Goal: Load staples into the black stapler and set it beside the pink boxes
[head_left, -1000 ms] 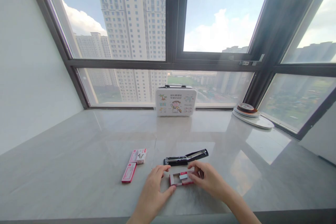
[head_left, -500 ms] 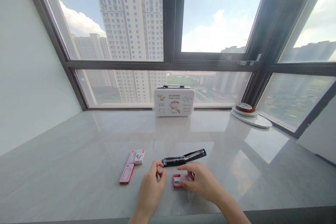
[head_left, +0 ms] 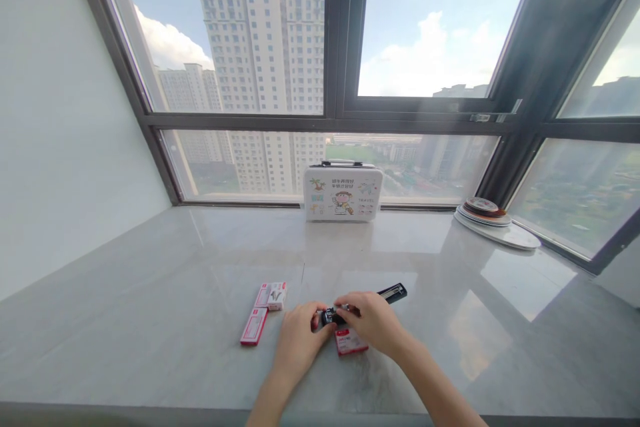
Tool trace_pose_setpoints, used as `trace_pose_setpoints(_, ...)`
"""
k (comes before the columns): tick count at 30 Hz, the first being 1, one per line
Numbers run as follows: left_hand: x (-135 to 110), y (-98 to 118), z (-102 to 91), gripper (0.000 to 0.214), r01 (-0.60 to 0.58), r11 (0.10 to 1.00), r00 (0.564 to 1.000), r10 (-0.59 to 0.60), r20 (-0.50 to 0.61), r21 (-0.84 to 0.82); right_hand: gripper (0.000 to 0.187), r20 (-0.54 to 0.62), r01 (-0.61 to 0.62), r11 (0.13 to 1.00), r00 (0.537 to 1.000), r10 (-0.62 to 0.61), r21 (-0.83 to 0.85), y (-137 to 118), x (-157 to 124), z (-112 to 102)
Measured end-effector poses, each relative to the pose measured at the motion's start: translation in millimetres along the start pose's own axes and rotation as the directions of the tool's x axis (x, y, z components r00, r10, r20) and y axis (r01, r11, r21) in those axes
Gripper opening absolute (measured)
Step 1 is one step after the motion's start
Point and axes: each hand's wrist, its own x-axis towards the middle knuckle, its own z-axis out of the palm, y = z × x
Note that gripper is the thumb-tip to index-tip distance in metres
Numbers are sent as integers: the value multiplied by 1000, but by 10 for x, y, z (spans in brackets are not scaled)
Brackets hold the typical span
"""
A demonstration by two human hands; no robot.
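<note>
A black stapler (head_left: 393, 293) lies opened out on the marble sill, its middle covered by my right hand. My left hand (head_left: 301, 335) has thumb and fingers closed around the stapler's left end. Over the stapler's metal channel, my right hand (head_left: 373, 321) is pinched on a small pale strip of staples, mostly hidden by the fingers. Just below the stapler sits a red and white staple box (head_left: 351, 341), close under my right hand. To the left of my left hand are a flat red and white box (head_left: 254, 327) and a small white box (head_left: 277, 295) with a stapler picture.
A white cartoon-printed case (head_left: 343, 195) stands against the window at the back. Stacked plates (head_left: 495, 223) rest in the right corner by the window frame. The marble sill (head_left: 150, 333) reaches from the left wall to the right, with its front edge near me.
My right hand has moved from the staple box up onto the stapler. My left hand has come right and taken hold of the stapler's end. The grey strip no longer shows on the box.
</note>
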Motion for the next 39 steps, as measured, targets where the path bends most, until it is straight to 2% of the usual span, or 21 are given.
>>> trace_pose_setpoints(6, 1, 11, -11, 24, 11, 1000, 1000, -10, 9, -4, 26, 56, 27, 999, 998, -25, -35, 25, 52, 5)
trace_pose_setpoints(11, 12, 0, 9, 22, 24, 1000, 1000, -24, -6, -13, 22, -41, -139, 985, 990, 136, -101, 5, -11, -17)
trace_pose_setpoints(13, 11, -3, 12, 21, 23, 999, 1000, -23, -5, -26, 19, -40, -142, 988, 989, 140, -56, -24, -66, -12)
trace_pose_setpoints(16, 8, 1, 9, 23, 29, 999, 1000, -29, -10, -39, 22, -11, -93, 988, 995, 95, 123, 3, -192, 3)
trace_pose_setpoints(19, 5, 8, 9, 24, 40, 998, 999, -41, -11, -42, 38, 4, -185, 902, 980, 200, 390, 235, -386, -20)
trace_pose_setpoints(20, 4, 10, 11, 25, 41, 998, 999, -41, -9, -43, 45, 51, -254, 846, 964, 261, 469, 352, -458, -44)
trace_pose_setpoints(22, 3, 13, 16, 25, 37, 999, 999, -37, -10, -40, 55, 223, -428, 732, 903, 366, 530, 596, -580, -116)
trace_pose_setpoints(23, 3, 14, 18, 25, 34, 999, 999, -35, -9, -37, 58, 239, -458, 691, 887, 395, 559, 699, -615, -160)
trace_pose_setpoints(25, 3, 15, 21, 26, 31, 999, 1000, -31, -3, -23, 63, 173, -429, 629, 888, 427, 648, 826, -609, -250)
trace_pose_setpoints(28, 6, 15, 18, 24, 36, 999, 999, -36, 16, 1, 64, 35, -294, 592, 912, 408, 750, 782, -415, -345)
trace_pose_setpoints(30, 6, 17, 9, 22, 38, 999, 999, -39, 23, 10, 57, -4, -217, 643, 946, 324, 734, 637, -234, -362)
trace_pose_setpoints(34, -3, 28, -10, 20, 31, 999, 999, -32, 28, 13, 35, -35, -88, 873, 992, 120, 479, 310, 23, -313)
trace_pose_setpoints(36, -6, 36, -10, 20, 35, 999, 999, -35, 25, 21, 29, -17, -82, 947, 996, 92, 311, 189, 81, -261)
trace_pose_setpoints(39, -2, 41, 1, 21, 45, 998, 999, -45, 19, 38, 21, 18, -106, 989, 994, 105, 107, 56, 125, -153)
